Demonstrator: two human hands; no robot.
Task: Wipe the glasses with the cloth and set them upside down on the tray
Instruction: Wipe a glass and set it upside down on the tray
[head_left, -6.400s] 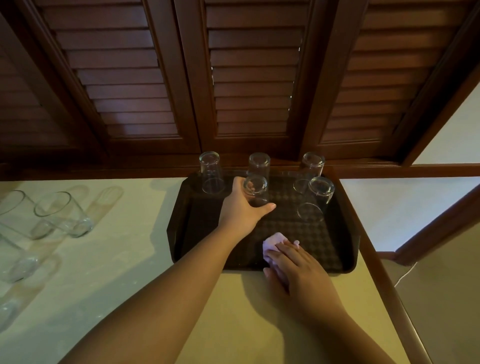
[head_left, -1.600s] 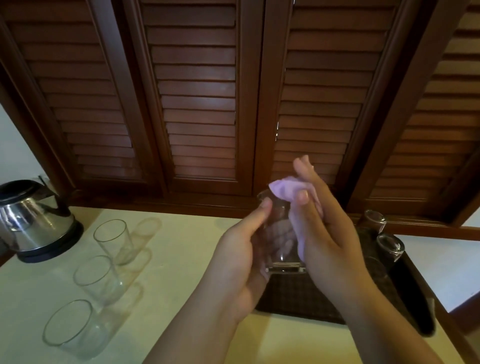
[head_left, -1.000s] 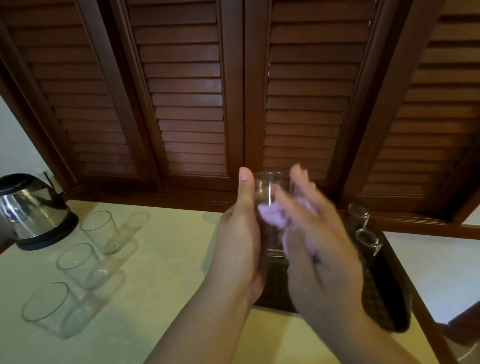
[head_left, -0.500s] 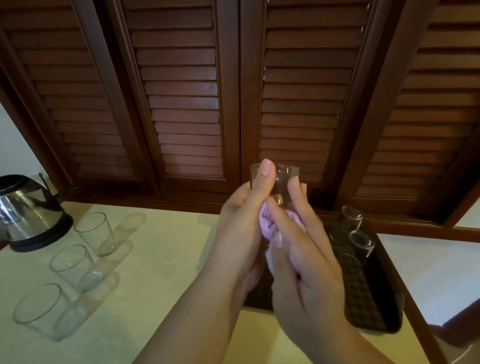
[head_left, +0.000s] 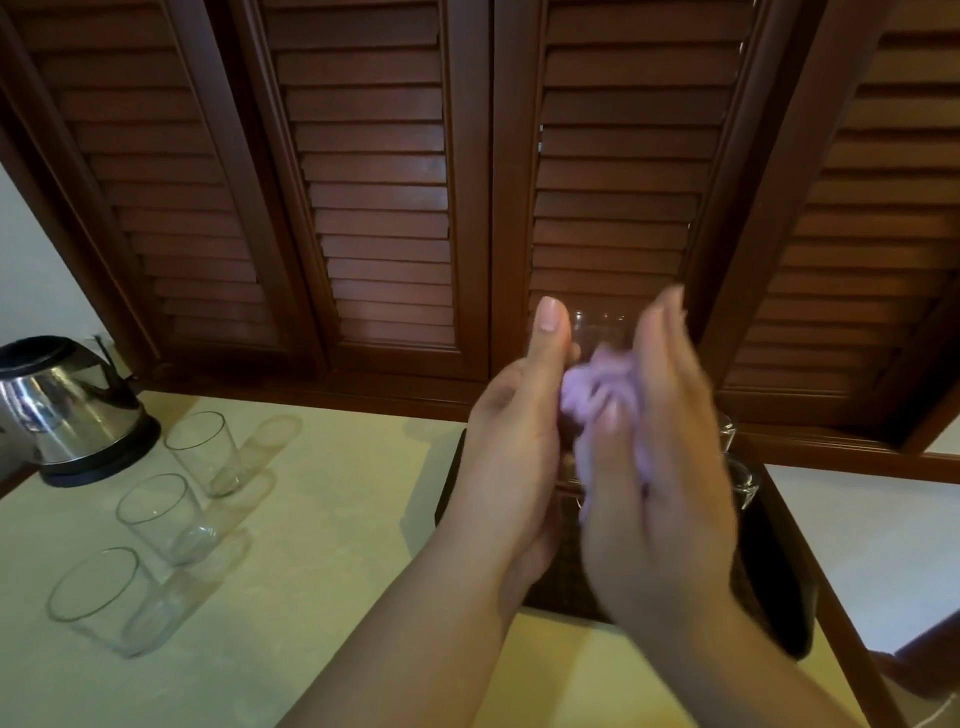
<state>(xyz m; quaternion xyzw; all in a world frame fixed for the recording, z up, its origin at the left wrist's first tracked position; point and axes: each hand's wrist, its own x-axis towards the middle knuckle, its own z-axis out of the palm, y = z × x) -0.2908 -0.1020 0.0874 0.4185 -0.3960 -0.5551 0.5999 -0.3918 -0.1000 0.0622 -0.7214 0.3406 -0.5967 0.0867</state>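
Note:
My left hand (head_left: 514, 441) grips a clear glass (head_left: 600, 325) held up in front of me, thumb along its near side; only the rim shows above my fingers. My right hand (head_left: 660, 457) presses a bunched lilac cloth (head_left: 608, 384) against the glass, motion-blurred. Below and behind my hands lies the dark tray (head_left: 779, 597), mostly hidden. Two upside-down glasses (head_left: 740, 480) peek out at its far right. Three upright glasses stand in a row on the counter at left: (head_left: 205, 449), (head_left: 158, 517), (head_left: 98, 597).
A steel electric kettle (head_left: 67, 410) stands at the counter's far left. Dark wooden louvred shutters (head_left: 379, 208) run behind the cream counter (head_left: 322, 571). The counter's wooden edge (head_left: 841, 623) drops off on the right, just past the tray.
My right hand has shifted from the near side of the glass to its right side, rubbing the cloth over it. My left hand keeps its grip on the glass.

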